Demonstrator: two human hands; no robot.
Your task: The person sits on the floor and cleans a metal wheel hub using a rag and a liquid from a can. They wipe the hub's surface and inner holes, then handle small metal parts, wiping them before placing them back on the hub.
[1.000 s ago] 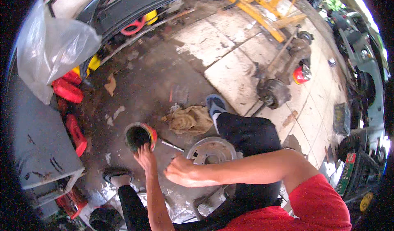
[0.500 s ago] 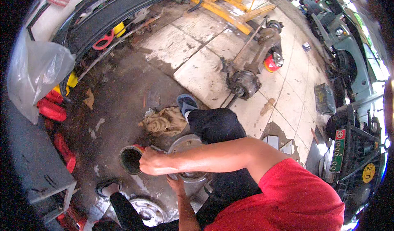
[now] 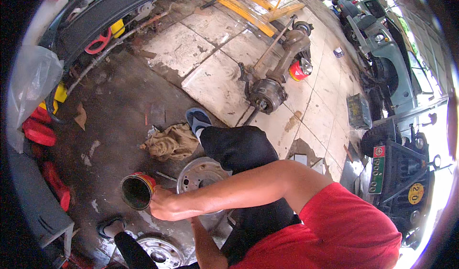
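My right arm in a red sleeve reaches across to the left. Its hand (image 3: 165,204) is closed at the right side of an open can (image 3: 137,191) with a red and yellow outside and a dark inside. The can's mouth tilts up and leftward, and my fingertips are mostly hidden. Below that forearm, only the edge of my left hand (image 3: 196,225) shows, so its fingers are out of sight. A steel wheel rim (image 3: 198,167) lies behind my right forearm, with a thin rod (image 3: 166,176) between it and the can.
Another wheel rim (image 3: 160,252) lies by my left foot. A crumpled tan rag (image 3: 172,142) is near my other foot. Farther off are a vehicle axle (image 3: 291,54), a red can (image 3: 300,70), a yellow metal stand (image 3: 248,8) and a dark battery-like box (image 3: 358,111). Vehicles stand at right.
The whole view has shifted, moving the scene leftward. My right hand has come slightly nearer my body beside the can, uncovering more of its rim. My left hand has slipped further behind the right forearm.
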